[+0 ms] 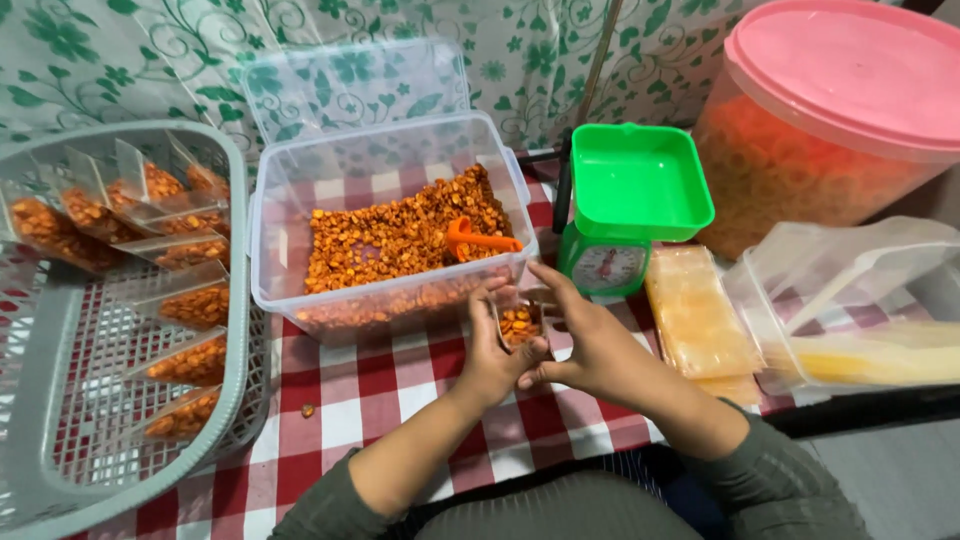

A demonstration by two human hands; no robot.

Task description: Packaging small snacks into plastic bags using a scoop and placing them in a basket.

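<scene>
My left hand (490, 350) and my right hand (590, 345) together hold a small clear pouch (519, 322) partly filled with orange snack pieces, just in front of a clear plastic box (275, 250). That box holds a heap of the same orange snack (400, 235), and an orange scoop (478, 239) lies in it at the right. The box's lid (350, 85) leans up behind it.
A grey basket (40, 400) at the left holds several filled pouches. A green scale (630, 200) stands right of the box, with a stack of empty pouches (695, 315), a clear bag (850, 310) and a pink-lidded tub (830, 110) beyond. One crumb (308, 410) lies on the checked cloth.
</scene>
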